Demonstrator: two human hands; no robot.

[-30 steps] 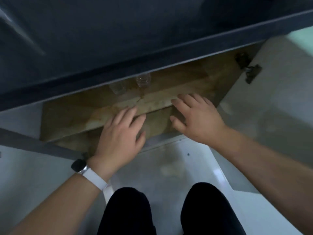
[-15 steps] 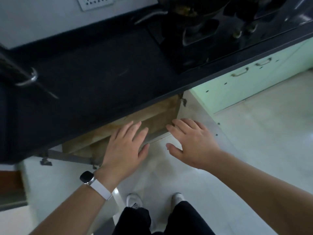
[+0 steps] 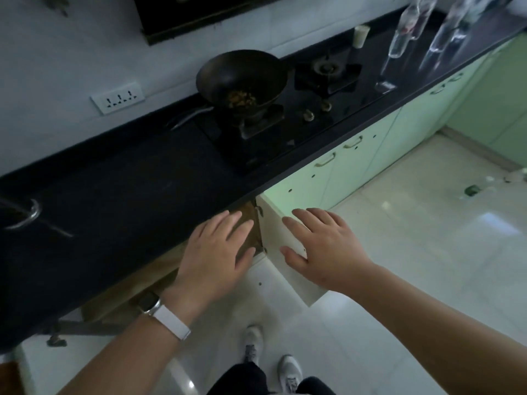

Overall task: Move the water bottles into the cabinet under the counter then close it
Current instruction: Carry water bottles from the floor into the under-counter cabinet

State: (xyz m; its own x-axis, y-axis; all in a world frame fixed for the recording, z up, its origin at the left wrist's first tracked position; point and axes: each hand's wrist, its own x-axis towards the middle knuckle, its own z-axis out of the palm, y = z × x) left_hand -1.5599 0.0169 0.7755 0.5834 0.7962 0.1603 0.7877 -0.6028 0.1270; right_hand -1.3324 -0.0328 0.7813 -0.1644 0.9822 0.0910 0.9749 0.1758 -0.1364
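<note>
Two hands reach out side by side just below the near edge of the dark counter (image 3: 128,189), both spread flat with straight fingers and grasping nothing; the left hand (image 3: 216,252), a white-strapped watch (image 3: 159,309) on its wrist, lies in the view over the open cabinet (image 3: 159,267), whose brown wooden interior shows beneath the counter; the right hand (image 3: 322,246) lies over the top edge of the open cabinet door (image 3: 275,232), which swings out toward the near right; whether it touches the door cannot be told. The clear water bottles (image 3: 407,29) stand on the counter at the far right, beyond the gas stove (image 3: 328,72), well apart from both hands and the cabinet; a dark wok (image 3: 242,75) holding food sits on the left burner; a white socket plate (image 3: 118,97) is on the far wall, left of the wok.
</note>
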